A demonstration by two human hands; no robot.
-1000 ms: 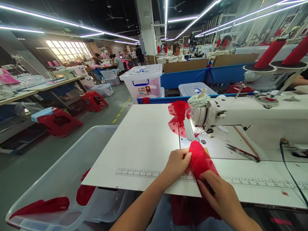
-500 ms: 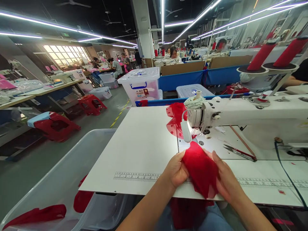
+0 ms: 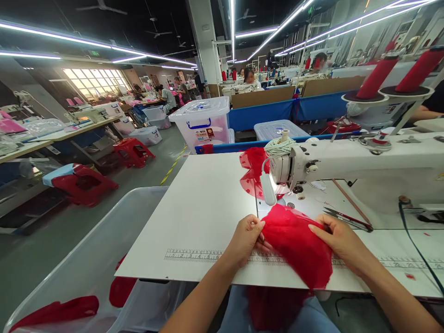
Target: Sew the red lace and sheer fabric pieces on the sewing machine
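Note:
A piece of sheer red fabric (image 3: 294,245) is stretched between my two hands at the front of the sewing table, just before the needle area. My left hand (image 3: 248,238) pinches its left edge between thumb and fingers. On the other side, my right hand (image 3: 342,236) grips the upper right edge, thumb on top. Part of the cloth hangs over the table's front edge. Behind it stands the white sewing machine (image 3: 367,159), its head over more red fabric (image 3: 255,171) on the table. More red cloth (image 3: 274,307) lies over my lap.
Thread snips (image 3: 347,218) lie right of the needle area. A printed ruler (image 3: 194,255) runs along the table's front. At lower left stands a clear plastic bin (image 3: 86,245) with red pieces inside. Red thread cones (image 3: 378,78) rise at right; co-workers sit farther back.
My hands have moved apart, the right one outward to the right. The red fabric between them has spread wider and now slants down to the right.

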